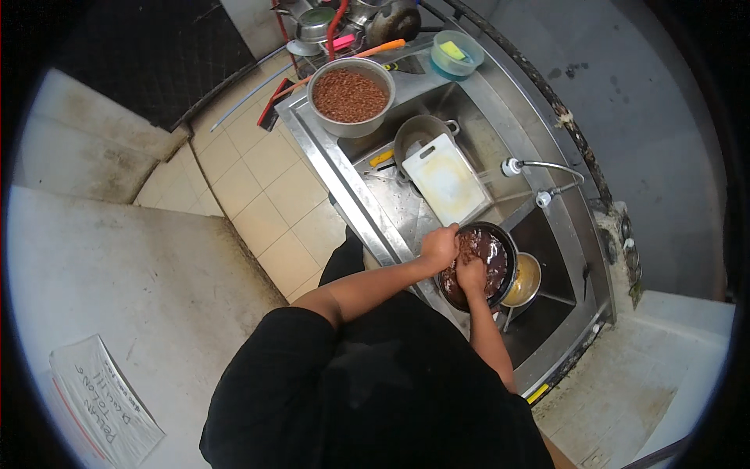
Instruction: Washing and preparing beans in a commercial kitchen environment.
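Note:
A round black basin rests over the near part of the steel sink, holding dark reddish liquid with reddish-brown grains in it. My left hand grips the basin's rim on its left side. Inside the basin is my right hand, its fingers down among the grains and hidden. Farther along the counter stands a metal pot filled with similar reddish-brown grains. A metal bowl with yellowish residue lies just right of the basin, partly behind it.
A white cutting board leans on a metal pot in the sink, near a yellow-handled tool. Two faucets reach over the basins. A plastic tub with a sponge, a scraper and a dish rack stand beyond.

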Motion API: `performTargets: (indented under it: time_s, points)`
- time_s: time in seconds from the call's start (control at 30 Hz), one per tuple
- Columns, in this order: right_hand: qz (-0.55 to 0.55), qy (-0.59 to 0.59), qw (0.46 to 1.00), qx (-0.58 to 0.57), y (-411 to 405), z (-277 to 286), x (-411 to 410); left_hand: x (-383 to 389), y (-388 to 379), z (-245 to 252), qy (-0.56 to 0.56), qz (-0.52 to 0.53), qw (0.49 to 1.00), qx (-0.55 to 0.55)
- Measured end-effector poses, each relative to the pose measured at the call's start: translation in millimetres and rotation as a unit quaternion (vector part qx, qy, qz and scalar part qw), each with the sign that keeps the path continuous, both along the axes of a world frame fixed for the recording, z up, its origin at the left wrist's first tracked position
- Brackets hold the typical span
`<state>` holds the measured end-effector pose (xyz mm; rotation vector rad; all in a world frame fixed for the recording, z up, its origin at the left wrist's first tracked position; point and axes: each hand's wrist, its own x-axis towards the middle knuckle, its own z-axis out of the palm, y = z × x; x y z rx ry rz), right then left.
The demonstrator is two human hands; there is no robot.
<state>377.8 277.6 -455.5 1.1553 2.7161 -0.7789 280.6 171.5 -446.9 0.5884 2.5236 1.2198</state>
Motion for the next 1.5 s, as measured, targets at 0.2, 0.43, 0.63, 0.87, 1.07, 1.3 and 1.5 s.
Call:
performTargets:
  time_s: [0.2, 0.43, 0.63, 0.87, 1.07, 1.3, 1.5]
  points:
    - [0.000, 0.002, 0.995, 0.102, 31, 0, 10, -2, 2, 13, -0.009, -0.019, 1.000, -0.023]
    - [-0.002, -0.115, 0.992, 0.061, 12, 28, -16, -8, 0, 9, -0.026, -0.052, 0.997, -0.055]
    - [-0.018, -0.163, 0.981, 0.104, 4, 8, -14, -17, 0, 12, -0.031, -0.120, 0.990, -0.068]
    - [0.025, -0.222, 0.966, 0.129, -3, 17, -7, -54, -3, -2, -0.013, -0.294, 0.954, -0.054]
    - [-0.107, 0.083, 0.984, 0.120, 8, 52, 25, -94, 12, 8, -0.159, -0.423, 0.891, -0.041]
    - [-0.312, 0.157, 0.936, -0.029, 4, 34, 93, -106, 17, 11, -0.196, -0.431, 0.881, 0.012]
    - [-0.389, 0.249, 0.877, -0.130, -3, 32, 101, -107, 26, 10, -0.168, -0.384, 0.906, 0.056]
